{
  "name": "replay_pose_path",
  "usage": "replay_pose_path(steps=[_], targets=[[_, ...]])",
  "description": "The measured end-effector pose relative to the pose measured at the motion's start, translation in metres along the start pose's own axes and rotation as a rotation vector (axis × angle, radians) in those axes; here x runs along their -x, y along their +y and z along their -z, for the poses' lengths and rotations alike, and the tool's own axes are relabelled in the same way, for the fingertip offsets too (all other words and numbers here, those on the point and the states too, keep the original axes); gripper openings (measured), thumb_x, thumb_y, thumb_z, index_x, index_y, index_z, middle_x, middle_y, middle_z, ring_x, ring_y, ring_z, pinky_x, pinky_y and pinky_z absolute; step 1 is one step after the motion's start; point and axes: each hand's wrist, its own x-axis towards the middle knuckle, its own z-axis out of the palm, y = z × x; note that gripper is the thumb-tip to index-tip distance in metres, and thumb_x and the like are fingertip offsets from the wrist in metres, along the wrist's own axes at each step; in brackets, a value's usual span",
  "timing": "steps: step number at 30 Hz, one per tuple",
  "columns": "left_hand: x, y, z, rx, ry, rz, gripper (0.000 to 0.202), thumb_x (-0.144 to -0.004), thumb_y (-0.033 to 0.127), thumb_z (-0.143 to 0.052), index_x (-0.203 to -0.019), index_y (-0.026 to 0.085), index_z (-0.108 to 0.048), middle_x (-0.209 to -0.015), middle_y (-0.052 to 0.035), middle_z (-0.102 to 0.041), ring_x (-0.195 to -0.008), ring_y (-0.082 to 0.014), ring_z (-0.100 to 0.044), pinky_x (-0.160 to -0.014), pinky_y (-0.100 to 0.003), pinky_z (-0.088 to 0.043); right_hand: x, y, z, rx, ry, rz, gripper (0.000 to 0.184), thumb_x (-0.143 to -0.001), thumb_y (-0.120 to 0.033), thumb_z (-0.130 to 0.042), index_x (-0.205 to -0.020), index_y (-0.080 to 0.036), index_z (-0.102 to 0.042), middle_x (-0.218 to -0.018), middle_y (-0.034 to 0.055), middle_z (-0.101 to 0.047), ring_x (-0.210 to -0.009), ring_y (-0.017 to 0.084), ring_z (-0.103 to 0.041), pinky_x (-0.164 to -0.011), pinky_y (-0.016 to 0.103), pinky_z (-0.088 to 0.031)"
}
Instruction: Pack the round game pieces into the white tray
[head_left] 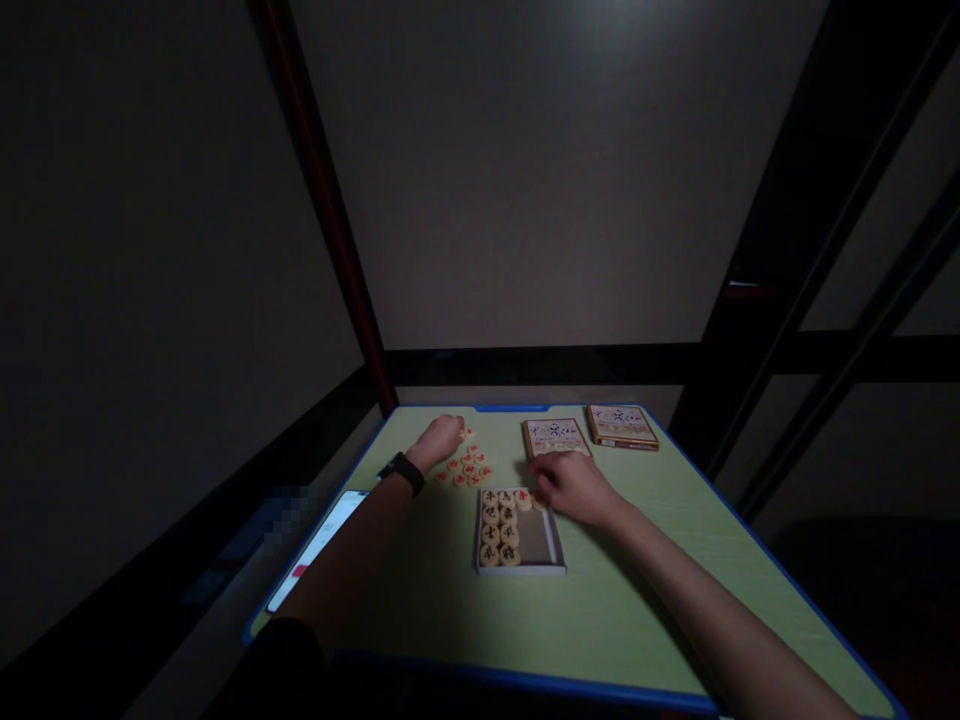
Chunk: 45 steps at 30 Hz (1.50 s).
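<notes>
A shallow grey tray (541,545) lies on the green table (600,610), holding several round wooden chess discs with black marks (499,525) in its left part. My right hand (574,485) rests at the tray's far right corner, fingers curled down over a disc there. My left hand (439,438), with a black watch on the wrist, is closed over the far end of a loose cluster of red-marked discs (466,468) left of the tray. What its fingers hold is hidden.
Two flat printed box parts (555,437) (622,426) lie at the table's far edge. A phone with a lit screen (319,545) sits on the left edge. Dark frame posts stand behind the table's corners. The room is dim.
</notes>
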Motion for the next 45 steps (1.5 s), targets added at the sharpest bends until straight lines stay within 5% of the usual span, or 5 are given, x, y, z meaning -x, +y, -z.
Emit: replay_pose_path(steps=[7,13,16,45], targets=[[0.03,0.035,0.013,0.086,0.139,0.028,0.033,-0.087,0.02,-0.055,-0.119,0.015,-0.063,-0.108,-0.0122,-0.072,-0.102,-0.0265,-0.066,-0.088,-0.032,-0.048,-0.001,0.003,-0.002,-0.044,0.036,-0.007,0.028,-0.08,-0.014,-0.051,-0.093,-0.019,-0.075,-0.09,0.0063,-0.077,-0.08,0.02,-0.069,-0.073,0.027,-0.045],[0.084,0.085,-0.001,0.217,0.132,-0.554,0.025,-0.086,0.024,-0.063,-0.11,0.021,-0.068,-0.105,-0.0058,-0.072,-0.099,-0.0205,-0.065,-0.091,-0.03,-0.047,-0.005,0.014,-0.007,-0.05,0.161,-0.026,0.026,-0.082,-0.015,-0.051,-0.093,-0.02,-0.074,-0.088,0.0044,-0.077,-0.082,0.019,-0.069,-0.074,0.025,-0.045],[0.096,0.095,-0.011,0.155,0.13,-0.661,0.021,-0.088,0.022,-0.059,-0.107,0.021,-0.068,-0.1,-0.0051,-0.071,-0.095,-0.0199,-0.064,-0.086,-0.031,-0.048,-0.007,0.018,-0.01,-0.053,0.165,-0.023,0.026,-0.082,-0.013,-0.051,-0.091,-0.019,-0.074,-0.088,0.004,-0.077,-0.081,0.018,-0.069,-0.074,0.025,-0.045],[0.09,0.102,-0.008,0.041,0.029,-0.594,0.008,-0.082,0.022,-0.059,-0.089,0.019,-0.061,-0.105,-0.0069,-0.06,-0.1,-0.0213,-0.056,-0.092,-0.034,-0.049,-0.005,0.013,-0.008,0.042,0.074,-0.035,0.029,-0.082,-0.016,-0.048,-0.095,-0.021,-0.074,-0.091,0.0047,-0.077,-0.084,0.019,-0.068,-0.071,0.025,-0.042]])
